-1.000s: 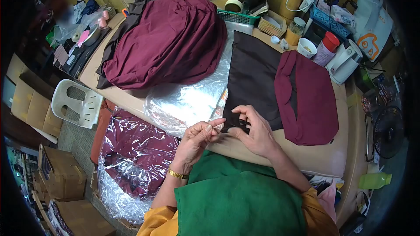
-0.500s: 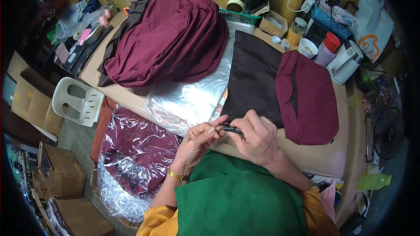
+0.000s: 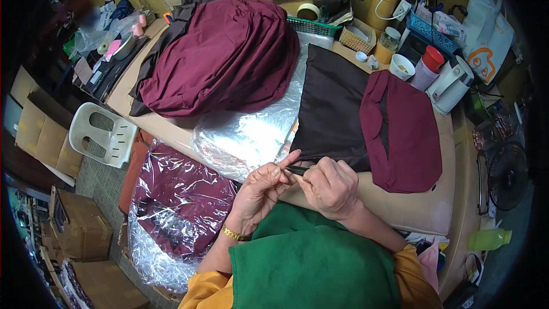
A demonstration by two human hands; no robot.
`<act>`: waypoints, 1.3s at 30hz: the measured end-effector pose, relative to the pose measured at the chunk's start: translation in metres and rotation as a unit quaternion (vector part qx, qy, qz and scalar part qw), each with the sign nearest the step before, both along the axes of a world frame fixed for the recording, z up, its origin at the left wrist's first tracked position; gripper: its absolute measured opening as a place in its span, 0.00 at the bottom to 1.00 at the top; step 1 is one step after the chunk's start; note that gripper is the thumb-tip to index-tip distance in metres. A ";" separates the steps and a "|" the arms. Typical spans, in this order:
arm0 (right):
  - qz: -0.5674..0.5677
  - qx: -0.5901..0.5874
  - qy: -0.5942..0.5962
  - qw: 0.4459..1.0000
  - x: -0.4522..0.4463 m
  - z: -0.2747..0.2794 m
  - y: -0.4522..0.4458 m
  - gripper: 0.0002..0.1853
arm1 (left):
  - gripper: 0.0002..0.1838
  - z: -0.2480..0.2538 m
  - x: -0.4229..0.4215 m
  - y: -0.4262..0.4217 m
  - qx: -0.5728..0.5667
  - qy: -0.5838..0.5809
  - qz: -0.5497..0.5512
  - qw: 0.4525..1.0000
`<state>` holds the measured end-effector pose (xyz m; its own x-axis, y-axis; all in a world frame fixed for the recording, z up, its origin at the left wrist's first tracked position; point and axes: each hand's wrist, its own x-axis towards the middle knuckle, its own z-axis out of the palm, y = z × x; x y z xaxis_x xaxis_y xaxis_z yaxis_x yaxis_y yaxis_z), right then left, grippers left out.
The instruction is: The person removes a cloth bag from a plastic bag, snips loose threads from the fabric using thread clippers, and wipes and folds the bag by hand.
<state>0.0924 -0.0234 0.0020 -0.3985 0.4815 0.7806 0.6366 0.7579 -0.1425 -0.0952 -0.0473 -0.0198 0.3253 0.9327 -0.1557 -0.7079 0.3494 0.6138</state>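
Near the front edge of the padded table, my left hand (image 3: 262, 186) and my right hand (image 3: 331, 186) meet almost fingertip to fingertip. A small, narrow dark item (image 3: 297, 169) shows between them, its near end inside my closed right hand. My left thumb and fingers are pinched together at its tip; whatever they pinch is too small to name. Just beyond lies a flat dark brown cloth piece (image 3: 331, 103) with a maroon band (image 3: 414, 137) folded at its right end. A gold watch (image 3: 235, 234) circles my left wrist.
A heap of maroon cloth (image 3: 223, 57) sits at the back left, beside clear plastic sheets (image 3: 246, 137). Plastic-wrapped maroon cloth (image 3: 183, 194) stands left of me. A white bowl (image 3: 402, 67), a red-lidded cup (image 3: 433, 57) and a white kettle (image 3: 452, 86) line the back right.
My right hand has turned slightly and its fingers are curled more tightly. The dark item shows a little more between the hands. The cloth lies as before.
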 end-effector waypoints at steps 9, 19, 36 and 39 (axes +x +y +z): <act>-0.017 -0.120 0.057 0.991 0.013 0.017 -0.008 0.16 | 0.10 0.000 0.010 0.000 0.089 0.008 0.011 0.996; 0.001 -0.228 0.093 0.969 0.026 0.038 -0.001 0.14 | 0.11 0.004 0.024 -0.005 0.228 0.177 0.039 0.957; 0.010 -0.457 0.141 0.878 0.029 -0.068 0.056 0.08 | 0.14 -0.020 -0.021 -0.002 0.184 0.681 0.039 0.708; 0.003 -0.446 0.127 0.886 0.027 -0.065 0.053 0.07 | 0.10 -0.015 -0.031 -0.001 0.244 0.735 0.028 0.632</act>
